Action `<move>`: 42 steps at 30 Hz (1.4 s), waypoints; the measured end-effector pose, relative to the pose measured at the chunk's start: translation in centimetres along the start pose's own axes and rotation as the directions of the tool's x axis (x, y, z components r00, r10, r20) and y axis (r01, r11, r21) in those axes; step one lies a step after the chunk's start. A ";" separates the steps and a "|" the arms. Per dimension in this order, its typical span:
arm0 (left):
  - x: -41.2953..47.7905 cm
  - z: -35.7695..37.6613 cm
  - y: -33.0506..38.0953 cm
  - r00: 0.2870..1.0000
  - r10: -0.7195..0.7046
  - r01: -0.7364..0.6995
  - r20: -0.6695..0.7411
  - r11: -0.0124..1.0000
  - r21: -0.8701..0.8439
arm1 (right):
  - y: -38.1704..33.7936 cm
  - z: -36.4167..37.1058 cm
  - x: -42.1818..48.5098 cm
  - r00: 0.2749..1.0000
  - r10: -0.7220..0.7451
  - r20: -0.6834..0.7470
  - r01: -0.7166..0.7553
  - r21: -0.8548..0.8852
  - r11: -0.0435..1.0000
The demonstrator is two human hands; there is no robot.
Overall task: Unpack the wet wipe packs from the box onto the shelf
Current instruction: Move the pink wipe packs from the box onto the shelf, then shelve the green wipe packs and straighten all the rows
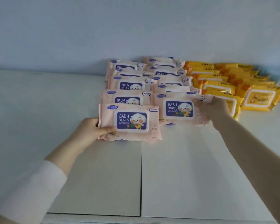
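Before you, the broad white shelf top (39, 97), split by a dark seam, runs back to a pale blue wall (136, 26). Two columns of pink plastic baby-wipe packs (129, 85) with purple label lids lie overlapped along it, just beside two columns of yellow wipe packs (259, 97) on their right. Your left hand (90, 129), white sleeve (31, 191) pushed up the forearm, is closed on the left end of the nearest pink pack (131, 122), thumb on top, fingers underneath; it sits at the front of the left column, overlapping the pack behind. Your right hand (215, 107) pinches the right edge of the front pack of the right pink column (178, 109), which touches the yellow pack next to it.
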State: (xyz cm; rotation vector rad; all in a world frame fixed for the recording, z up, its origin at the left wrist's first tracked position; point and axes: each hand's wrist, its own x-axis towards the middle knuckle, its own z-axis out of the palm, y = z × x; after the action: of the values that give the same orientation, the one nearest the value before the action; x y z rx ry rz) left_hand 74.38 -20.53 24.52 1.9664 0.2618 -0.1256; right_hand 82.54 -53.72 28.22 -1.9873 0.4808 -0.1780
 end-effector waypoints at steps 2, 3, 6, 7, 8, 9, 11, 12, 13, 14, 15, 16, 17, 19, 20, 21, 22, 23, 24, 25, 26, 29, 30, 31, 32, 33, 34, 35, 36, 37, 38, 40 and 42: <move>-0.1 0.1 -0.2 0.998 0.030 -0.023 -0.060 0.993 0.115 | 0.7 0.3 0.0 0.998 -0.002 -0.064 -0.004 -0.099 0.995; -0.2 0.2 -0.3 0.995 0.057 -0.044 -0.084 0.987 0.153 | 1.0 0.4 -0.1 0.996 -0.002 -0.090 -0.012 -0.153 0.988; -0.4 0.3 -0.5 0.990 0.108 -0.086 -0.089 0.972 0.219 | 1.0 0.9 -0.5 0.989 0.003 -0.150 -0.033 -0.200 0.979; -0.5 0.2 -0.4 0.990 0.108 -0.085 -0.087 0.968 0.237 | 0.8 0.9 -0.6 0.986 0.014 -0.166 -0.044 -0.177 0.983; -0.3 0.1 -0.5 0.992 0.094 -0.069 -0.086 0.964 0.257 | 0.4 0.9 -0.8 0.982 0.035 -0.184 -0.063 -0.148 0.987; -0.3 -0.1 -0.4 0.994 0.072 -0.046 -0.083 0.960 0.274 | 0.2 0.8 -1.2 0.978 0.054 -0.200 -0.080 -0.124 0.989; -0.4 -0.3 -0.2 0.995 0.045 -0.014 -0.090 0.947 0.322 | 0.1 0.2 -2.0 0.973 0.036 -0.228 -0.071 -0.149 0.986; -0.6 -0.4 0.1 0.989 0.074 -0.021 -0.124 0.924 0.381 | 0.2 -0.3 -2.6 0.971 -0.004 -0.238 -0.048 -0.213 0.976; -0.9 -0.3 0.8 0.976 0.135 -0.040 -0.171 0.882 0.470 | 0.4 -0.9 -3.6 0.969 -0.054 -0.240 -0.019 -0.293 0.956; -1.5 0.0 1.8 0.952 0.226 -0.072 -0.206 0.821 0.567 | 0.5 -1.7 -4.7 0.966 -0.110 -0.235 0.014 -0.378 0.926; -2.2 0.3 3.2 0.925 0.326 -0.123 -0.195 0.743 0.658 | 0.7 -2.5 -6.0 0.961 -0.170 -0.218 0.050 -0.467 0.883; -3.2 1.0 4.9 0.898 0.416 -0.186 -0.141 0.651 0.736 | 0.9 -3.5 -7.4 0.955 -0.231 -0.187 0.087 -0.569 0.818; -4.0 1.9 6.7 0.873 0.485 -0.258 -0.056 0.555 0.791 | 1.1 -4.5 -8.9 0.948 -0.287 -0.139 0.121 -0.677 0.726; -5.7 4.7 10.4 0.816 0.549 -0.407 0.181 0.324 0.854 | 2.0 -6.6 -11.5 0.939 -0.344 -0.008 0.183 -0.835 0.518; -6.6 6.6 12.1 0.784 0.544 -0.474 0.299 0.213 0.854 | 2.5 -7.9 -12.9 0.944 -0.328 0.039 0.189 -0.878 0.440; -7.9 8.8 13.8 0.749 0.533 -0.531 0.394 0.126 0.838 | 3.2 -9.3 -14.1 0.954 -0.293 0.064 0.180 -0.904 0.388; -9.3 11.1 15.2 0.717 0.516 -0.577 0.470 0.060 0.815 | 4.1 -10.9 -15.3 0.965 -0.250 0.073 0.162 -0.921 0.354; -10.8 13.5 16.5 0.692 0.490 -0.611 0.530 0.005 0.792 | 5.0 -12.7 -16.5 0.977 -0.202 0.072 0.138 -0.932 0.334; -12.4 16.1 17.5 0.670 0.464 -0.639 0.579 -0.035 0.768 | 6.0 -14.7 -17.6 0.987 -0.149 0.062 0.108 -0.938 0.329; -14.0 18.9 18.2 0.655 0.435 -0.662 0.618 -0.062 0.747 | 7.1 -16.9 -18.7 0.996 -0.083 0.042 0.067 -0.939 0.337; -15.7 21.8 18.8 0.645 0.400 -0.683 0.651 -0.080 0.726 | 8.4 -19.2 -19.8 1.000 -0.004 0.015 0.015 -0.935 0.354; -21.1 30.9 19.5 0.593 0.266 -0.759 0.760 -0.131 0.638 | 13.3 -26.3 -23.4 0.979 0.195 -0.065 -0.136 -0.915 0.379; -23.1 34.0 19.4 0.569 0.211 -0.784 0.795 -0.153 0.602 | 15.4 -28.7 -24.6 0.968 0.236 -0.088 -0.174 -0.912 0.373; -25.1 36.9 19.2 0.541 0.154 -0.809 0.827 -0.174 0.562 | 17.6 -31.2 -25.8 0.958 0.267 -0.106 -0.203 -0.908 0.367; -27.1 39.7 18.9 0.511 0.104 -0.831 0.853 -0.195 0.522 | 19.9 -33.6 -27.0 0.946 0.300 -0.126 -0.234 -0.903 0.359; -29.0 42.4 18.5 0.482 0.063 -0.850 0.874 -0.208 0.484 | 22.2 -35.9 -28.3 0.930 0.335 -0.150 -0.270 -0.897 0.349; -30.8 44.9 17.9 0.454 0.025 -0.868 0.891 -0.214 0.448 | 24.6 -38.1 -29.7 0.908 0.378 -0.180 -0.316 -0.888 0.335; -32.4 47.3 17.3 0.420 -0.008 -0.886 0.908 -0.219 0.408 | 26.8 -40.1 -31.1 0.881 0.424 -0.210 -0.364 -0.873 0.325; -33.9 49.6 16.5 0.381 -0.038 -0.904 0.924 -0.224 0.364 | 29.1 -41.8 -32.5 0.850 0.471 -0.237 -0.413 -0.854 0.315; -35.3 51.8 15.6 0.345 -0.069 -0.918 0.936 -0.232 0.322 | 31.2 -43.2 -33.8 0.815 0.516 -0.263 -0.462 -0.833 0.305; -36.5 53.9 14.7 0.315 -0.102 -0.929 0.944 -0.238 0.284 | 33.3 -44.4 -34.8 0.779 0.558 -0.286 -0.507 -0.811 0.291; -38.4 57.7 12.9 0.266 -0.166 -0.946 0.950 -0.237 0.223 | 37.3 -46.1 -36.4 0.710 0.634 -0.306 -0.571 -0.777 0.265; -39.8 61.3 11.1 0.227 -0.244 -0.960 0.943 -0.222 0.173 | 41.1 -47.0 -37.5 0.651 0.696 -0.302 -0.617 -0.746 0.253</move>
State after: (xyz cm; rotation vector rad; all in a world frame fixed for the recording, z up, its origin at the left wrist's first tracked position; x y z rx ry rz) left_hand 40.47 -85.88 18.21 2.7422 -2.1948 -0.9128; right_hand 22.43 -93.04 16.12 -2.4163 1.5350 0.8486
